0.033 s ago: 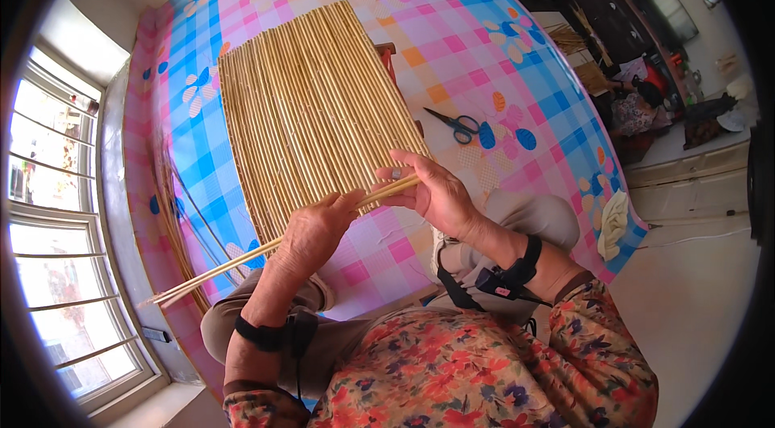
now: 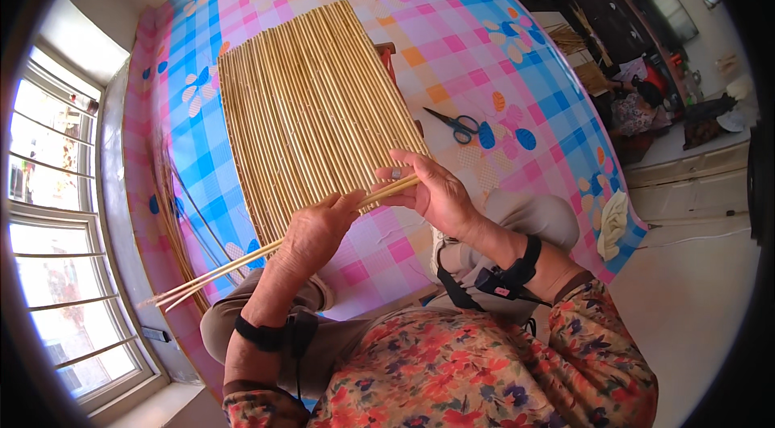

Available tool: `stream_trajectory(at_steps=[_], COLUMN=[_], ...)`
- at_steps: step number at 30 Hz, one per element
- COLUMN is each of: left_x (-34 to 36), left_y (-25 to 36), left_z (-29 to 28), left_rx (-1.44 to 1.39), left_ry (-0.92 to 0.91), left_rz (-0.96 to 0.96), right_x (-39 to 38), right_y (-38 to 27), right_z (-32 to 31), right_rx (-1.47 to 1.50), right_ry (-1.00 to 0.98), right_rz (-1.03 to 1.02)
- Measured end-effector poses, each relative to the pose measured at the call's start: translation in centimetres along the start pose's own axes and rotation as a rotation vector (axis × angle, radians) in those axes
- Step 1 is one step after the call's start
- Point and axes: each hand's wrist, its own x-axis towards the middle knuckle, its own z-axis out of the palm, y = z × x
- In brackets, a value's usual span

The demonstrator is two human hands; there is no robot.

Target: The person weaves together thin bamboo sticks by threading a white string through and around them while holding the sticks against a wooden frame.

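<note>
My left hand (image 2: 315, 234) grips a few long pale reeds (image 2: 210, 273), whose far ends stick out to the lower left. My right hand (image 2: 428, 194) holds the same reeds at their right end, with a ring on a finger. Both hands are at the near edge of a mat of straw-coloured reeds (image 2: 299, 97) lying side by side. Scissors (image 2: 460, 126) with dark handles lie to the right of the mat.
A checked, flower-patterned sheet (image 2: 428, 41) covers the surface under me. Loose reeds (image 2: 169, 210) lie along its left edge beside a barred window (image 2: 60, 291). A pale cloth (image 2: 613, 225) sits at the right edge. Cluttered dark furniture (image 2: 613, 16) stands behind at the right.
</note>
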Motion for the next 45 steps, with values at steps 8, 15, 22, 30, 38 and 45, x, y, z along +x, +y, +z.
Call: stream_trajectory(at_steps=[8,15,22,30,38,45], left_x=[0.0,-0.4,-0.7,-0.1,0.5,2.1], left_y=[0.7,0.4,-0.2,0.9,0.7,1.1], left_z=[0.0,-0.5,-1.4,-0.8,1.4,3.9], left_rx=[0.048,-0.131,-0.326,-0.331,-0.311,-0.221], left_ry=[-0.012,-0.010,-0.090,-0.101,-0.213,-0.281], left_rz=[0.023,-0.050,-0.131,-0.072,0.047,0.110], right_x=[0.0,-0.2,-1.1,0.2,1.3,0.2], right_y=[-0.7,-1.8,-2.7,-2.3,-0.7,-1.8], right_z=[0.1,-0.2,-1.0,-1.2,-3.3,-4.6], right_rx=[-0.419,-0.388,-0.448,-0.215,-0.099,-0.188], right_ry=[0.080,0.116,0.031,0.237,0.125,0.271], right_rz=[-0.032,-0.029,-0.019,-0.074,0.105,0.189])
